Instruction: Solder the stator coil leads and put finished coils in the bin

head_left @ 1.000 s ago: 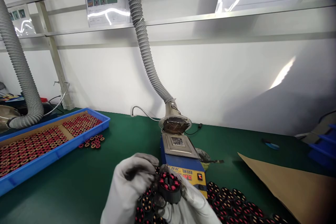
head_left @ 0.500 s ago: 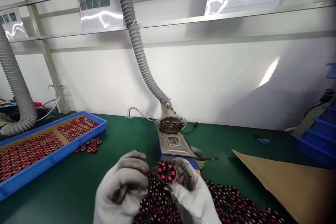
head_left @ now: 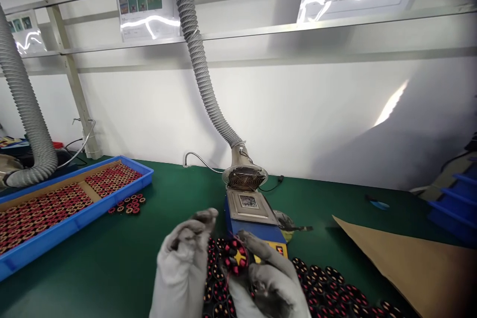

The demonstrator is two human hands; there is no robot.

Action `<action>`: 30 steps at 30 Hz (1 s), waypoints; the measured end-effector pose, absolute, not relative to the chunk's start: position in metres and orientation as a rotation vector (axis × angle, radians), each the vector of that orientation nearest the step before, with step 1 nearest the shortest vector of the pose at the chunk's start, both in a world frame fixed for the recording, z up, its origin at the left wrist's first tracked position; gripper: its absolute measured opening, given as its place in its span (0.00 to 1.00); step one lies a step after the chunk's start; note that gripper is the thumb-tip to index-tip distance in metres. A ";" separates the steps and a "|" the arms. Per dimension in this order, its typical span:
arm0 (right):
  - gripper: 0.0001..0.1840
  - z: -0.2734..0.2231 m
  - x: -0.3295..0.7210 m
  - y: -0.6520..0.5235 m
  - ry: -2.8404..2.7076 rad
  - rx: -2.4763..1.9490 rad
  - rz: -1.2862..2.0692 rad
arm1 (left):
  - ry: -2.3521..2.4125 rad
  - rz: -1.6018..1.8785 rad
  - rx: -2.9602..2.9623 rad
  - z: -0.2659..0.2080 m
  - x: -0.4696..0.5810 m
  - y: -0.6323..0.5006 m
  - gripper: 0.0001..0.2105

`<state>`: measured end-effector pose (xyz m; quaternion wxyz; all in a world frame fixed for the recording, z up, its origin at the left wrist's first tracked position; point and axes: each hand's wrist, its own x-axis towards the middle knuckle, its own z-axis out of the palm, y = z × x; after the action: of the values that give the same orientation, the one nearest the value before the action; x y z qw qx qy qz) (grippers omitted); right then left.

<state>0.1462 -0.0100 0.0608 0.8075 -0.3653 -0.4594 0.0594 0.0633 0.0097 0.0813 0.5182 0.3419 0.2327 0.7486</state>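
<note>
My right hand (head_left: 268, 271), in a soiled white glove, grips a motor stator (head_left: 235, 256) with red windings, a dark outer ring and a yellow centre showing. To its left, my left hand (head_left: 186, 258), gloved too, is raised with its fingers bunched together. Whatever those fingers may pinch is too small or blurred to make out. Beneath and between both hands lies a spread of dark-ringed stators (head_left: 219, 290), continuing to the right as a pile (head_left: 328, 288). Just beyond my hands stands a blue heating unit (head_left: 253, 231) with a metal top plate (head_left: 251, 206).
A blue tray (head_left: 74, 228) at left holds rows of red stators, with several loose ones (head_left: 130, 203) beside it. Behind the heating unit, a hood (head_left: 244, 176) hangs from a grey hose (head_left: 201, 74). Brown cardboard (head_left: 406, 263) and blue bins (head_left: 456, 208) are at right.
My left hand has turned and its fingers now point upward. The stator in my right hand has tilted, exposing its yellow centre. The view has shifted slightly.
</note>
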 end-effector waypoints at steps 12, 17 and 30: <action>0.12 0.043 0.156 0.000 -1.211 -0.733 -0.008 | 0.746 1.845 0.838 0.090 0.063 0.008 0.07; 0.14 0.042 0.161 0.002 -1.304 -0.756 -0.033 | 0.826 1.546 0.975 0.095 0.059 0.005 0.10; 0.10 0.049 0.158 -0.002 -1.367 -0.733 0.022 | 0.802 1.423 1.154 0.096 0.052 0.007 0.08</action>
<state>0.1577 -0.0025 0.0487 0.7139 -0.3308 -0.6171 0.0097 0.0521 0.0072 0.0960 0.5405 0.4855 0.3375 0.5986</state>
